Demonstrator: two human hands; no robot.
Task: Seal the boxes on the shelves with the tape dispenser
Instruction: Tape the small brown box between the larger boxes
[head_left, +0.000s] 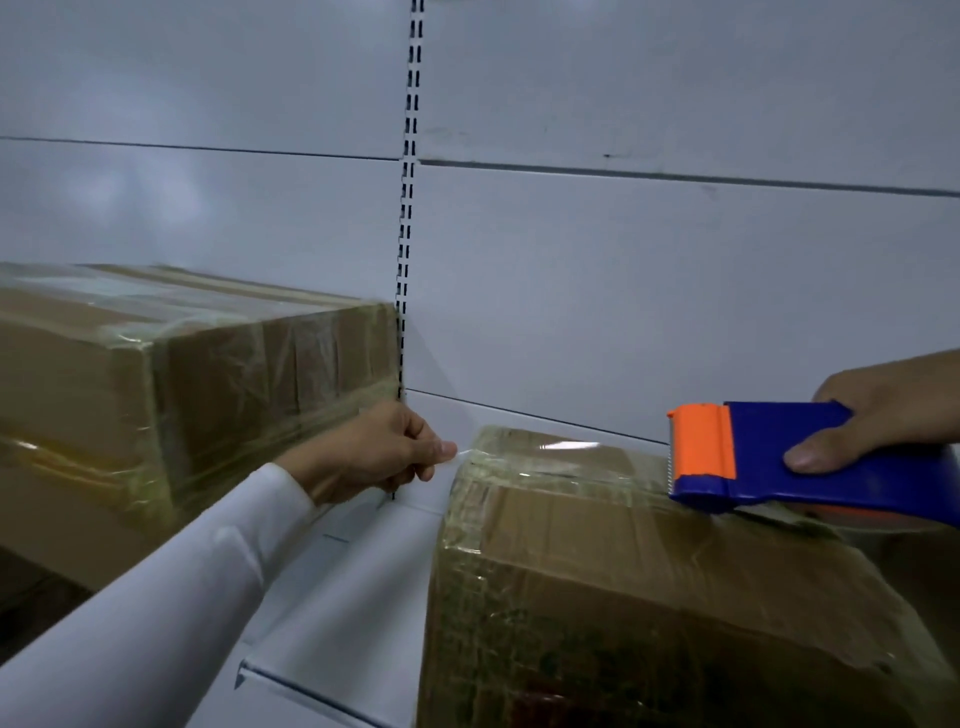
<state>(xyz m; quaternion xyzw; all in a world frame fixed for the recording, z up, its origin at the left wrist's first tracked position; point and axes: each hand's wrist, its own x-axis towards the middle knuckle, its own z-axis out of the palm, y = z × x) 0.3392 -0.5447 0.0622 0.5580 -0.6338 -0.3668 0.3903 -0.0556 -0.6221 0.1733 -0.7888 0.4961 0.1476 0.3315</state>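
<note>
Head view, your right hand (883, 421) grips blue tape dispenser (769, 457) on near right box (623, 571), left hand (374, 452) pinches tape end (462, 454) at its far left corner, second box (182, 374) left on shelf (343, 597)

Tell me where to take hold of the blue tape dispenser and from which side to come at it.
Grip the tape dispenser by its blue body behind the orange head, coming from the right, as the right hand does now. The toothed blade sits at the left end, facing the left hand, so keep fingers off that end.
</note>
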